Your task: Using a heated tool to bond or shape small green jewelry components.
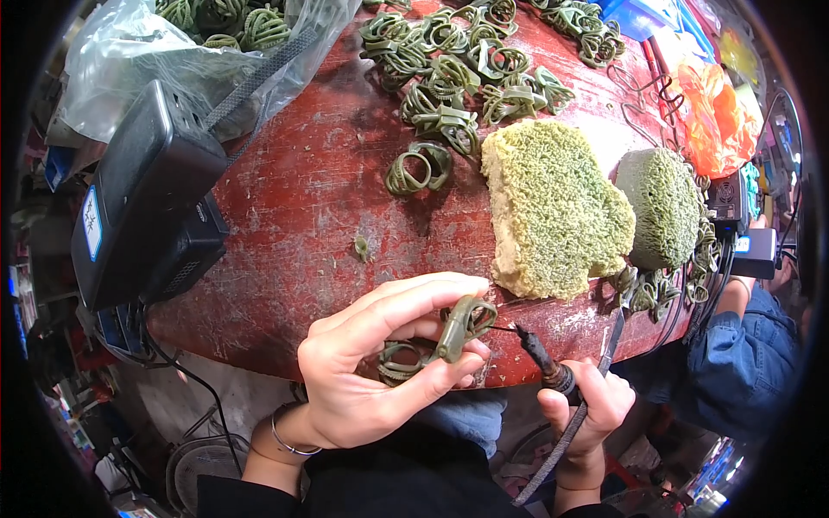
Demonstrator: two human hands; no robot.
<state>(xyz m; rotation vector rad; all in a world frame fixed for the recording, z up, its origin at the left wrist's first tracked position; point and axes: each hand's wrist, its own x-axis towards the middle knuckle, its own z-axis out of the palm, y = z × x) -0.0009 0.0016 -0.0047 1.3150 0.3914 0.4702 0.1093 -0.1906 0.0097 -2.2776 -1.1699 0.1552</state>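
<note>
My left hand (380,363) grips green looped pieces (458,331), one raised between thumb and fingers. My right hand (587,406) is wrapped round a dark pen-like tool (540,354), its thin tip at the raised piece. A grey braided cord (557,453) runs down past that hand. Beyond them lie a thick yellow-green speckled foam slab (557,207) and a rounder green block (656,211) on the worn red tabletop (302,216).
Clusters of green pieces (458,69) lie at the back. Black devices (142,190) and a plastic bag (99,73) stand at left, an orange bag (717,112) at right. Another person's blue-sleeved arm (751,345) is at the right edge.
</note>
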